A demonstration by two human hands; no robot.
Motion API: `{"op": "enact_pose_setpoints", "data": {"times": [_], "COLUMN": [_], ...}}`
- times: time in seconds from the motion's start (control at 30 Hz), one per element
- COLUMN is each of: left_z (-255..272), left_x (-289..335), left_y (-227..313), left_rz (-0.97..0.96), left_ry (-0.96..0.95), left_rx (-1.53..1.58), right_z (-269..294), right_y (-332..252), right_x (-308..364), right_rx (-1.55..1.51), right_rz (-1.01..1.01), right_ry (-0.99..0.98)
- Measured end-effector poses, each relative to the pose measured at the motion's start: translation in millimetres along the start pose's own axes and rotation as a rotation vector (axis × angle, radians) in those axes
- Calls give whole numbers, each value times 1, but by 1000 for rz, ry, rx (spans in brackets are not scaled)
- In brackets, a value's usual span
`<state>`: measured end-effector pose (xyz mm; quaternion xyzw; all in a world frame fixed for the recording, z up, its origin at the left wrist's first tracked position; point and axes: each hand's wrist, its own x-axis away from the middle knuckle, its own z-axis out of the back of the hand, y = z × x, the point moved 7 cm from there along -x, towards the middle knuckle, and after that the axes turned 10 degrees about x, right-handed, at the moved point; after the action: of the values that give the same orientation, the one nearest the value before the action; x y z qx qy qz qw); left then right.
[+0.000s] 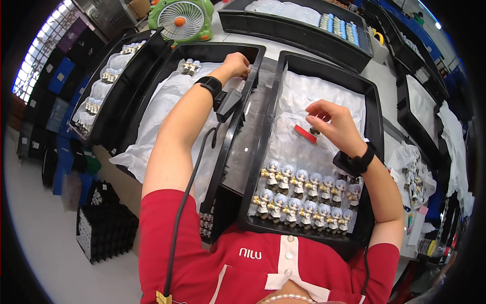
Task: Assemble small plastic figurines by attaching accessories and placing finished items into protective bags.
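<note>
My left hand [237, 65] reaches over the far right corner of the left black tray [215, 46]. Its fingers are curled, and whatever they grip is mostly hidden. Near it, a few small figurines [190, 67] lie on the white paper. Above the right black tray [330, 69], my right hand [331, 126] is bent in a loose pinch. Under its fingers are a red bar-shaped piece [305, 134] and a small dark thing [315, 130]; I cannot make out whether they are held. Two rows of pale-haired figurines [293, 210] line this tray's near end.
Farther left, another black tray [96, 124] holds figurines between paper layers. A green fan [180, 21] stands at the back beside a far tray [298, 28] with blue and white pieces. Wrapped figurines [414, 177] lie at right. A black cable [195, 167] runs along my left arm.
</note>
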<state>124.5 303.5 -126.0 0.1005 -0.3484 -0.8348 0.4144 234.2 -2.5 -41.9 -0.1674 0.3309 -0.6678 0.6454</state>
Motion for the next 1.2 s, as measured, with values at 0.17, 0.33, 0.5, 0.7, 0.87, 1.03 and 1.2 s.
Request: {"op": "enact_pose_setpoints", "data": {"times": [0.17,0.33,0.5,0.7,0.87,1.03,1.2], "left_z": [32,58,43,-27,-54,-71,-80], "left_x": [27,95,187,254,247,241,250], "left_y": [36,124,204,201,143,141,126], "left_rz": [-171,-203,-371,-213,69,57,131], "left_ry": [87,-120,-368,-521,-186,-345,-430], "left_rx": [-242,377,667,896,1162,1392,1387], "right_z": [-20,-11,6,-9,4,8,102], "right_y": [20,27,35,47,-34,-67,-39], "right_x": [7,4,5,7,11,30,52], "right_rx": [213,338,348,487,-142,-61,85], "right_rz": [-52,-13,35,-62,346,433,222], "right_ry": [-225,-147,-87,-230,18,-30,-73]}}
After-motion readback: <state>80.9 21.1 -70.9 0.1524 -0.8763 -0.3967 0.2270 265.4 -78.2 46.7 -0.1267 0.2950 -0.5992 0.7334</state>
